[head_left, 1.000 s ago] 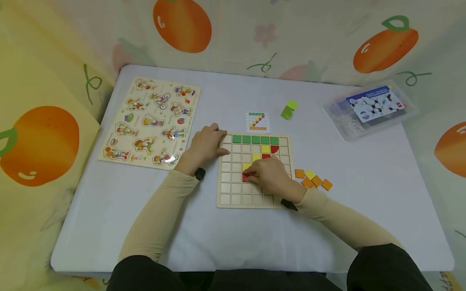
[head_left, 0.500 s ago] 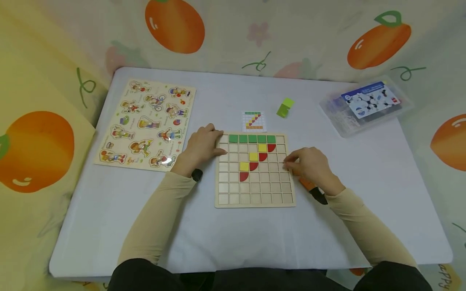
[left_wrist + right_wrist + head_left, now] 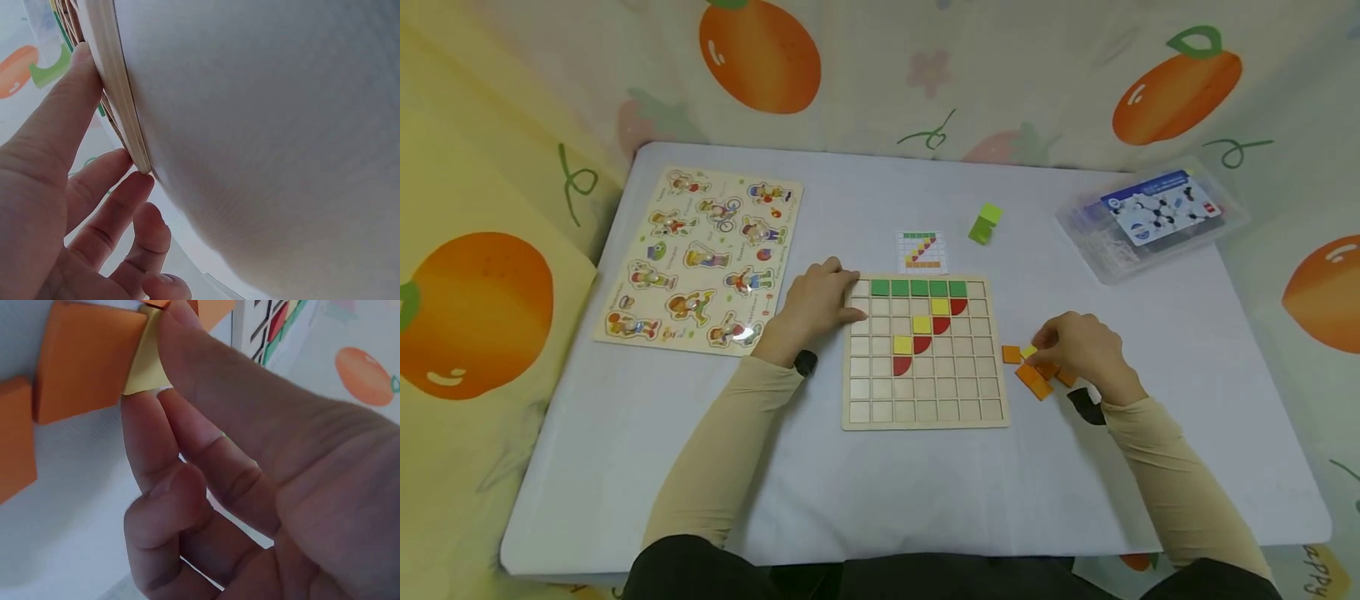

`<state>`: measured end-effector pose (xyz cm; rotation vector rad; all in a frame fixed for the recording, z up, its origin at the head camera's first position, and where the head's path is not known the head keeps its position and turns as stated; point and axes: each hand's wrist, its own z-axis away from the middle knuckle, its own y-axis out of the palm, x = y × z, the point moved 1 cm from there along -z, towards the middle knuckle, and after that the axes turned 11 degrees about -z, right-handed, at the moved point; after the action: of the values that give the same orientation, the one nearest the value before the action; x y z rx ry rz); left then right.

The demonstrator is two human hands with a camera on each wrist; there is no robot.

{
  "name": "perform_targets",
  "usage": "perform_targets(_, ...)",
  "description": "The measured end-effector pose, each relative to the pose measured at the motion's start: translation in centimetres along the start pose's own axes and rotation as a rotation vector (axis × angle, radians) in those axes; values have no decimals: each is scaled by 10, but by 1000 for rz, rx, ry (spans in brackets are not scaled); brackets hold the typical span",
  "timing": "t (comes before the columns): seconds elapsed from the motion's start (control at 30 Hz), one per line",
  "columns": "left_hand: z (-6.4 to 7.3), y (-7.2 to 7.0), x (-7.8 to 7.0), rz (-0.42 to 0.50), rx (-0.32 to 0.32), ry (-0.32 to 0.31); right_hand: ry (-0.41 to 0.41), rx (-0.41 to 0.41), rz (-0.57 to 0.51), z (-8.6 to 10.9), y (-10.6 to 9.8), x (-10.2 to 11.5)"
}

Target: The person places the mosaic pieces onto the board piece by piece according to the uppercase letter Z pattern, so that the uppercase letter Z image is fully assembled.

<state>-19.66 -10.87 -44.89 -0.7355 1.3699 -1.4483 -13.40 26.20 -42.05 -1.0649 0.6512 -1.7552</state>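
Note:
A wooden grid board [image 3: 925, 412] lies mid-table in the head view, bearing a row of green square tiles [image 3: 919, 287] and a stepped diagonal of yellow squares [image 3: 902, 345] and red quarter-round tiles [image 3: 902, 365]. My left hand [image 3: 815, 302] rests at its far left corner, thumb and fingertips touching the edge; the left wrist view shows the fingers loosely bent against the board's side [image 3: 119, 75]. Right of the board, my right hand [image 3: 1084, 350] pinches a yellow square tile [image 3: 147, 359] by its edges, thumb against fingers. Orange square tiles [image 3: 87, 362] lie around it, some partly hidden by the hand.
A pattern card [image 3: 921, 252] lies beyond the board, with light green tiles [image 3: 985, 223] right of it. A clear plastic box [image 3: 1150, 221] stands at the back right. A picture puzzle board [image 3: 700, 258] lies on the left of the white table [image 3: 910, 492].
My right hand has left the red tile at the lower end of the diagonal and moved right to the loose tiles, where it takes hold of a yellow one. My left hand stays at the board's corner.

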Motion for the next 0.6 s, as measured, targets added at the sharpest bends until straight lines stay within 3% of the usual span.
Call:
perform_targets(0.2, 0, 0, -1, -15, -10, 8, -31, 14, -58, 0, 1, 1)
perform_targets(0.37, -1, 1, -1, -16, -1, 12, -70, -53, -97, -1, -3, 5)
perform_targets(0.47, -1, 0, -2, -16, -4, 4, -107, -88, -119, -8, -6, 16)
perform_targets(0.6, -1, 0, -2, -20, 0, 0, -156, -72, -121, -20, -5, 37)
